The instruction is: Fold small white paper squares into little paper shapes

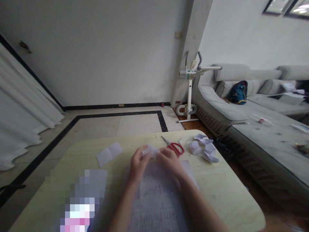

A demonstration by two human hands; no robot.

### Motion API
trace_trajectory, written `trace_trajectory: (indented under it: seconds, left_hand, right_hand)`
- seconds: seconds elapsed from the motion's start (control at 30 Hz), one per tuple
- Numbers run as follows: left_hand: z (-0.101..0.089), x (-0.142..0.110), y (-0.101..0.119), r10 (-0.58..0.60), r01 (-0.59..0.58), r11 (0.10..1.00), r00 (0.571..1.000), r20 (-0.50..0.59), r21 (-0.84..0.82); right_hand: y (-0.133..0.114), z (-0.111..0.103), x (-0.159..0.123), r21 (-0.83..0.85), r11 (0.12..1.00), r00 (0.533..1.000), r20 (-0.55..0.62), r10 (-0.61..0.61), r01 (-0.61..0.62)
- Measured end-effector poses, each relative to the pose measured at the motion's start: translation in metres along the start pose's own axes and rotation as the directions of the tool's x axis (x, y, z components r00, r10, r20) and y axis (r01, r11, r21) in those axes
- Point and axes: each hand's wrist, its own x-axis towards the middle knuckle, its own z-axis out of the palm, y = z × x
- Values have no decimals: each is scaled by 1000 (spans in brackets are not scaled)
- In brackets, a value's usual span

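Between my two hands is a small piece of white paper (150, 150), partly hidden by my fingers and a little blurred. My left hand (140, 161) pinches its left side, thumb toward me. On the other side my right hand (170, 160) has its fingers closed on the paper's right part. Below them lies a large sheet covered with handwriting (156, 199). Red-handled scissors (176, 148) rest just beyond my right hand, blades pointing away to the left. Several folded paper pieces (195, 147) are grouped at the table's right far side.
A creased white paper (109, 154) lies on the pale wooden table (229, 190), left of my hands. The near left of the table is pixelated. Beyond the table stand a white exercise machine (189, 90) and a grey sofa (256, 135) with a blue backpack (238, 92).
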Motion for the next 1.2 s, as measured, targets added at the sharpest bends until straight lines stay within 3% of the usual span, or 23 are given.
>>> trace_trajectory:
  seconds: [0.53,0.73,1.0,1.2]
  left_hand:
    - [-4,-2,1,75,-77,990,997,22,121]
    - [0,-5,4,29,-38,995,994,108,88]
    - [1,-6,11,3,-19,992,992,129,126]
    - [-3,-2,3,-17,2,990,995,102,143]
  right_hand:
    - [2,1,2,-25,998,996,-61,59,-60]
    - [1,-1,3,4,997,991,-103,81,-81]
    - [6,-3,4,79,994,992,-96,81,-73]
    - [8,-3,4,73,994,988,-138,-71,82]
